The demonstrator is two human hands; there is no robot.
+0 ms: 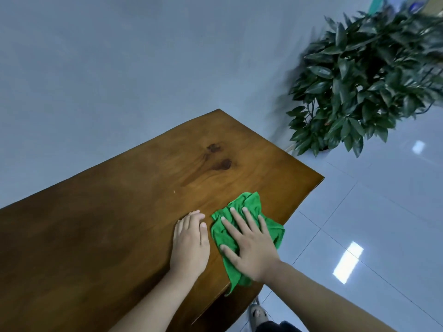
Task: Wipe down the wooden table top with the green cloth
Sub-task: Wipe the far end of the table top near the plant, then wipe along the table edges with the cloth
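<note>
A crumpled green cloth (249,204) lies on the wooden table top (119,212) near its right edge, with one corner hanging over the front edge. My right hand (249,245) lies flat on the cloth, fingers spread and pressing it down. Just left of the cloth, my left hand (190,243) rests palm down on the bare wood, fingers together, holding nothing. The wood shows two dark knots toward the far right end.
A large leafy potted plant (364,87) stands on the glossy tiled floor (383,212) beyond the table's right end. A plain grey wall runs behind the table. My foot in a slipper (256,312) shows below the table's front edge.
</note>
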